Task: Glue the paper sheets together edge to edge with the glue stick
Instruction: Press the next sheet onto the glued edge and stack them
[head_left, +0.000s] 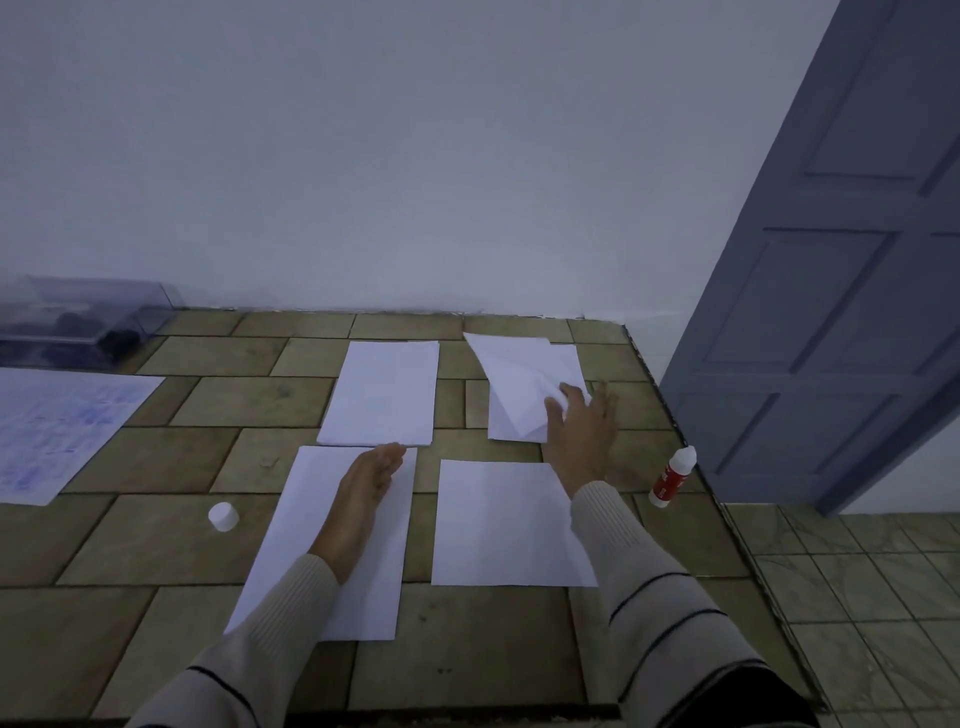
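Fingers (389, 456) straight, left hand (371, 473) presses lower-left sheet (379, 561) on tiled table (156, 545); right hand's (579, 421) grip pinches lifted sheet (514, 379), upper right. Glue stick (672, 475) lies uncapped beside table's right edge, bare tiles around.

**4 lots of white paper, 1 glue stick, 1 loose cap**

The near-left sheet (291, 545) touches the far-left sheet (382, 392) edge to edge. The near-right sheet (498, 525) lies flat and apart. On the far-right pile (563, 364), the top sheet (511, 382) is creased and lifted. The glue stick (672, 475), white with a red label, sits near the right edge. Its white cap (224, 516) rests left of the near-left sheet.
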